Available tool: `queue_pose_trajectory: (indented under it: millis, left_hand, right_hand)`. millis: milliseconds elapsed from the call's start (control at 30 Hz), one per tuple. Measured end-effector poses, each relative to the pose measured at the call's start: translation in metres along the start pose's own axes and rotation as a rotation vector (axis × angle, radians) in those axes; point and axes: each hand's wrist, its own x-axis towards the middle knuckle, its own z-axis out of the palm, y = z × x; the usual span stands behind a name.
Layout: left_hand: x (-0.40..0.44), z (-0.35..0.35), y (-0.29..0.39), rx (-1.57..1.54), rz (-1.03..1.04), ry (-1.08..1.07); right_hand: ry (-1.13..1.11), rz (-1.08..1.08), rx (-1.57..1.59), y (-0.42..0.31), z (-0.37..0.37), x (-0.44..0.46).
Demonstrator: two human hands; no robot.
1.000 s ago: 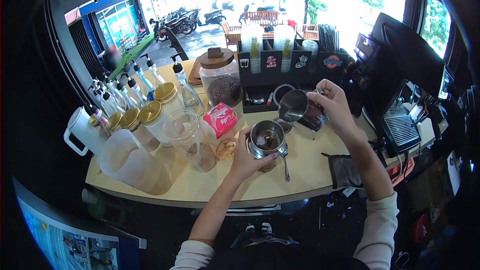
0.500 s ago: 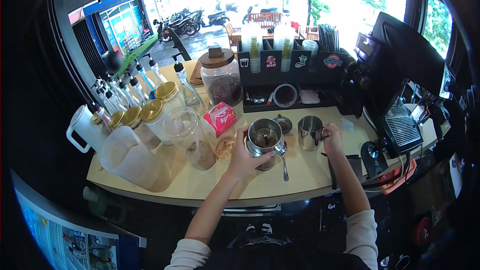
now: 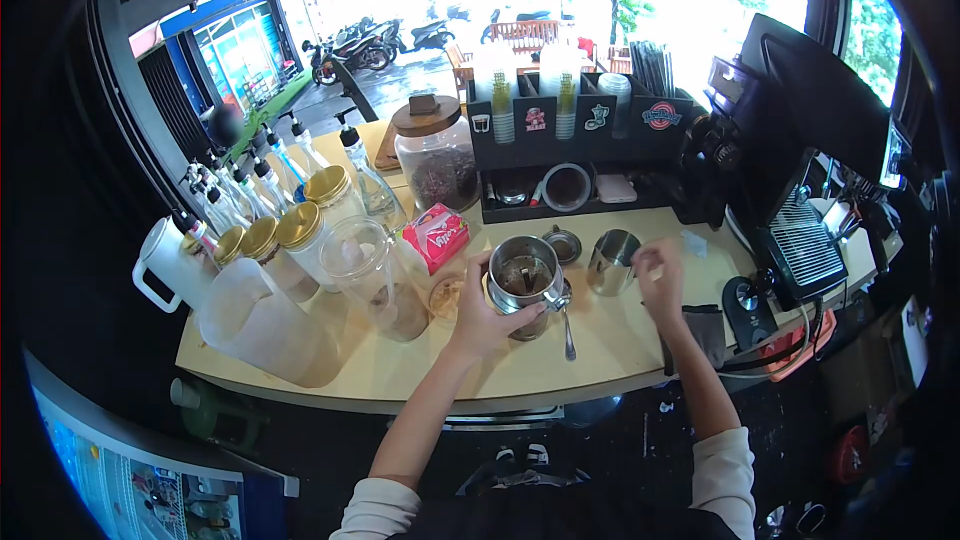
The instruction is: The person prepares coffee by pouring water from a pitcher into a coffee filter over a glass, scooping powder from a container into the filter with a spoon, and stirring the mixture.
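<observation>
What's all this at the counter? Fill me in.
The person's left hand grips a metal cup with brownish liquid inside. The right hand is beside a metal pitcher standing on the counter; whether they touch is unclear. A spoon shows beside the cup.

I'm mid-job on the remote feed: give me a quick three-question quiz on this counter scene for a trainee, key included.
1. Which hand grips the round silver metal cup with brownish contents?
2. True or false: the pink-and-white soft packet lies left of that cup, as seen in the picture.
3. Fill in: the large clear glass jar behind the packet is topped by a brown ____ lid.

Key: 1. The left hand. 2. True. 3. Wooden.
</observation>
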Motion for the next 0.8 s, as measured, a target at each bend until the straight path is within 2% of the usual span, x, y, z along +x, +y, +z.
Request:
queue_pose_trajectory:
  millis: [67, 133, 167, 233, 467, 533, 633, 767, 800]
  left_hand:
    - [0.0, 0.0, 0.0, 0.005, 0.021, -0.002]
    - [0.0, 0.002, -0.001, -0.018, 0.015, -0.001]
    - [-0.001, 0.001, -0.002, -0.037, 0.008, 0.003]
    - [-0.001, 0.001, -0.003, -0.015, 0.013, -0.003]
    - [0.0, 0.0, -0.009, 0.006, 0.04, -0.013]
    - [0.0, 0.001, -0.007, -0.016, 0.028, -0.013]
    - [0.0, 0.0, -0.006, -0.032, 0.015, -0.011]
    - [0.0, 0.001, -0.007, -0.033, 0.019, -0.008]
    - [0.0, 0.001, -0.007, -0.034, 0.022, -0.008]
  right_hand:
    - [-0.389, 0.11, 0.072, -0.035, 0.005, -0.008]
    - [-0.61, -0.206, -0.106, -0.045, 0.021, -0.018]
    - [-0.607, -0.206, -0.106, -0.047, 0.027, -0.024]
    - [-0.825, -0.188, -0.343, -0.047, 0.038, -0.031]
    - [-1.023, -0.226, -0.341, -0.033, 0.044, -0.02]
    - [-1.075, -0.35, -0.414, -0.04, 0.041, -0.017]
    - [-1.121, -0.409, -0.5, -0.045, 0.039, -0.013]
    - [-1.107, -0.507, -0.535, -0.035, 0.037, -0.021]
    - [-1.044, -0.594, -0.507, -0.03, 0.036, -0.024]
